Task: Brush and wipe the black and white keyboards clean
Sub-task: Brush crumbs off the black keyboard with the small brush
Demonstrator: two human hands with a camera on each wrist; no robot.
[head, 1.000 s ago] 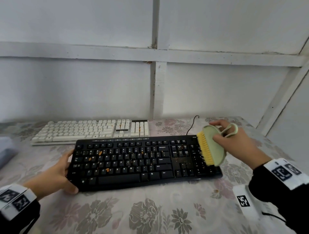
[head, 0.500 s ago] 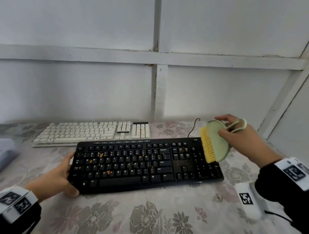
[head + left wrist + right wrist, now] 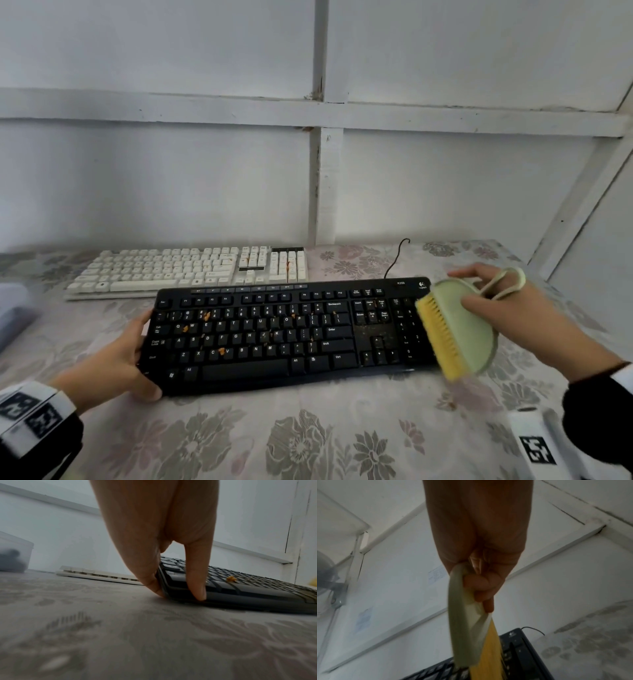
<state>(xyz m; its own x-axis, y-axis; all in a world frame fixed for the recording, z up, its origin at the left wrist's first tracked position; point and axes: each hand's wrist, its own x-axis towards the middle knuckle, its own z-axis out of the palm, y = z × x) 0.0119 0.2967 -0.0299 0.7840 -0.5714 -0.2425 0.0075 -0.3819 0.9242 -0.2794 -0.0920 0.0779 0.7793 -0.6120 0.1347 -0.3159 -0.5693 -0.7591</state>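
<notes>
A black keyboard [image 3: 274, 337] lies on the flowered tablecloth, with orange crumbs among its keys and fine dust near the arrow keys. My left hand [image 3: 116, 363] grips its left end, thumb [image 3: 197, 585] on the front corner and fingers [image 3: 147, 577] against the side. My right hand [image 3: 513, 315] holds a pale green brush [image 3: 462, 329] with yellow bristles [image 3: 438, 339], lifted just off the keyboard's right end over the number pad. Behind lies the white keyboard [image 3: 191, 270], with a few orange specks. In the right wrist view the brush [image 3: 464, 628] hangs above the black keyboard [image 3: 513, 660].
The white panelled wall stands close behind the table. A frosted plastic box [image 3: 13, 555] sits at the far left. A black cable [image 3: 395, 257] curls from the black keyboard's back. A white tagged object [image 3: 537, 445] lies at the front right. Bare flowered cloth [image 3: 308, 438] spreads in front.
My right hand has lifted the brush off the number pad and drawn it slightly right and toward me. The left hand keeps its hold on the black keyboard.
</notes>
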